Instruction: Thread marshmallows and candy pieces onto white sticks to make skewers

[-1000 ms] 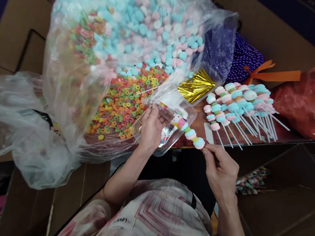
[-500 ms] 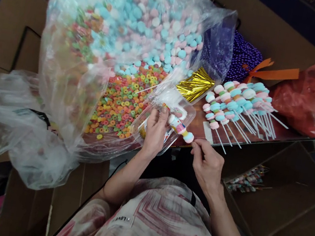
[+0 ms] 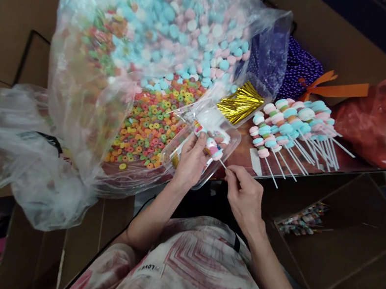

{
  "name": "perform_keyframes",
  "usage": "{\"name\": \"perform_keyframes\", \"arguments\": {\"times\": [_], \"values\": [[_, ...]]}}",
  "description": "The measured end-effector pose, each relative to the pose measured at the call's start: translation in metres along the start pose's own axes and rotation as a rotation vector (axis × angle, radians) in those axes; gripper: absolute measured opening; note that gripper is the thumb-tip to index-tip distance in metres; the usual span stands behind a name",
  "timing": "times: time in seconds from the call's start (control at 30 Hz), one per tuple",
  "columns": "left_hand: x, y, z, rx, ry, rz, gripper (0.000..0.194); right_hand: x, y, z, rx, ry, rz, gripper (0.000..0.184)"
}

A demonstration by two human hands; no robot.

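Observation:
My left hand (image 3: 192,159) is closed on a small printed clear wrapper (image 3: 213,142), its thumb on top. A candy skewer (image 3: 216,154) of pink and blue marshmallows sits mostly inside this wrapper. My right hand (image 3: 245,188) pinches the skewer's white stick near its lower end. Both hands are over a clear plastic tray (image 3: 235,139) holding white wrappers, partly hidden by my left hand. Just beyond it lie gold twist ties (image 3: 239,104). To the right, several unwrapped marshmallow skewers (image 3: 289,124) are piled with sticks pointing toward me.
A big clear plastic bag (image 3: 65,42) holds loose marshmallows (image 3: 198,31) and gummy rings (image 3: 151,127). Purple beads (image 3: 300,66) and a red bag (image 3: 381,113) lie behind the pile. Below the table edge, an open box (image 3: 347,241) contains wrapped skewers (image 3: 305,219).
My right hand has moved left with the stick, and the marshmallows have slid deeper into the wrapper. My left hand has stayed nearly in place.

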State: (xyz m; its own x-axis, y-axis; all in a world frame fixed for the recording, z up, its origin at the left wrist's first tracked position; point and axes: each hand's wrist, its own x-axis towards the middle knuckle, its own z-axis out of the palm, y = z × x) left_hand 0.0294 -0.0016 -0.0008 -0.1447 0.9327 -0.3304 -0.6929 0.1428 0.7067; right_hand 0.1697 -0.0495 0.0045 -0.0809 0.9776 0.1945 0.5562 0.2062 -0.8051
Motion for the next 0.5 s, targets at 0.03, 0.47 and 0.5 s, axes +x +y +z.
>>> {"name": "perform_keyframes", "arguments": {"times": [0.03, 0.47, 0.5], "values": [[0.001, 0.001, -0.001, 0.005, 0.002, 0.004, 0.04, -0.002, 0.001, -0.002, 0.004, -0.01, 0.015, 0.015], [-0.008, -0.005, 0.002, 0.053, -0.087, -0.009, 0.04, 0.006, -0.01, 0.01, 0.107, -0.029, 0.047, 0.018], [-0.008, -0.004, 0.001, 0.055, -0.083, -0.004, 0.041, 0.004, -0.01, 0.008, 0.122, -0.054, 0.079, 0.019]]}}
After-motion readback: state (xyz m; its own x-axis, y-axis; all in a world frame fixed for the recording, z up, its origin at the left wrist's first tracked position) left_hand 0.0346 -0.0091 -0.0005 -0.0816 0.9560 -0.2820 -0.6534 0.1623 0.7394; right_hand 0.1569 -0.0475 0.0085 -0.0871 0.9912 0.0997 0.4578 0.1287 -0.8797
